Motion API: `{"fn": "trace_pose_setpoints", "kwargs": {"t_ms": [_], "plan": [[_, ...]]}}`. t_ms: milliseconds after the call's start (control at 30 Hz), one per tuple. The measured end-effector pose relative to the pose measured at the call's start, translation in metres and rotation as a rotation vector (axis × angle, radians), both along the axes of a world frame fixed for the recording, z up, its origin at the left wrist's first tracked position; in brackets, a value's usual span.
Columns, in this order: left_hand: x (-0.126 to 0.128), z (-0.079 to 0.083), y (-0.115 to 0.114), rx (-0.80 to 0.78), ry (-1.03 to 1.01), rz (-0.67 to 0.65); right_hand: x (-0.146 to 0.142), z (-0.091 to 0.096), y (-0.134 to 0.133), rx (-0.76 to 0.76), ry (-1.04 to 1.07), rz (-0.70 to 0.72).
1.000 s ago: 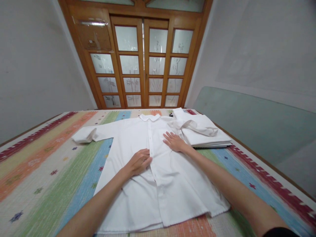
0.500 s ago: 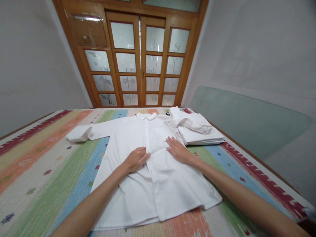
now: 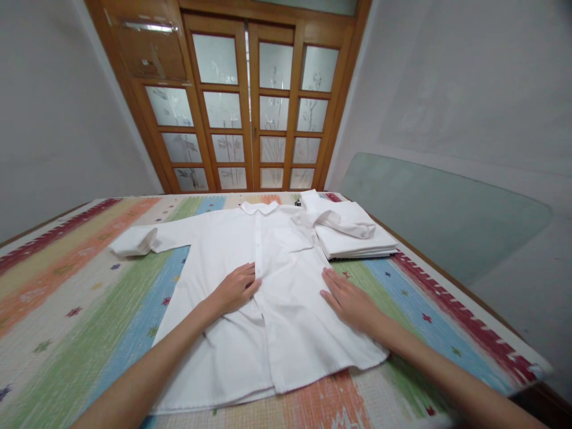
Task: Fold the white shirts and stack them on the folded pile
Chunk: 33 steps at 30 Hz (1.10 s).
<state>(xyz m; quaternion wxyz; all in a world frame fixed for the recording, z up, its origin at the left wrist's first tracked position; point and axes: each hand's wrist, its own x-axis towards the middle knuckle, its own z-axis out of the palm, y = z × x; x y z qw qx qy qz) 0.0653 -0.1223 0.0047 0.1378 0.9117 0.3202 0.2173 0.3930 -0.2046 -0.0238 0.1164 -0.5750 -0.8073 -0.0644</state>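
Observation:
A white button-up shirt (image 3: 232, 250) lies spread front-up on a striped, many-coloured bedspread (image 3: 67, 286). My left hand (image 3: 235, 289) rests flat on the shirt beside the button placket, fingers stretched out. My right hand (image 3: 348, 301) lies flat at the shirt's right side edge, fingers spread, pressing the cloth down. The shirt's left sleeve (image 3: 134, 241) reaches out to the left with its cuff folded back. The right sleeve (image 3: 339, 221) drapes over a pile of folded white clothes (image 3: 361, 241).
The folded white pile sits at the bed's far right, near the bed edge (image 3: 469, 310). A small dark object (image 3: 297, 203) peeks out behind the collar. Wooden glass-paned doors (image 3: 250, 107) stand beyond the bed. A pale green panel (image 3: 438, 220) leans against the right wall.
My right hand has slid from the shirt's chest down and outward to its right side edge. My left hand has stayed by the placket. The view has shifted slightly.

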Motion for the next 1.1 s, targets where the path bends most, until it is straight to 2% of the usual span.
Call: {"fn": "trace_pose_setpoints", "kwargs": {"t_ms": [133,333,467,600,700,800,967,1100], "plan": [[-0.001,0.002,0.0,-0.066,-0.02,0.025,0.009,0.015,-0.009,0.054,0.018,-0.056],[-0.003,0.006,-0.001,-0.179,-0.083,0.062,0.011,0.028,-0.007,-0.013,0.071,-0.141],[-0.006,0.005,0.004,-0.255,-0.171,0.042,0.01,0.032,0.0,-0.067,0.041,-0.132],[-0.006,-0.001,0.016,-0.351,-0.4,0.178,-0.007,0.05,0.014,-0.084,0.085,-0.052],[0.001,-0.004,0.027,-0.327,-0.433,0.31,-0.032,0.064,0.034,-0.143,0.242,0.084],[0.008,-0.006,0.036,-0.181,-0.379,0.41,-0.061,0.069,0.064,-0.165,0.347,0.194],[0.015,-0.012,0.055,0.017,-0.224,0.471,-0.104,0.057,0.12,-0.133,0.357,0.268],[0.017,-0.015,0.068,0.051,-0.18,0.481,-0.131,0.047,0.155,-0.11,0.349,0.23]]}}
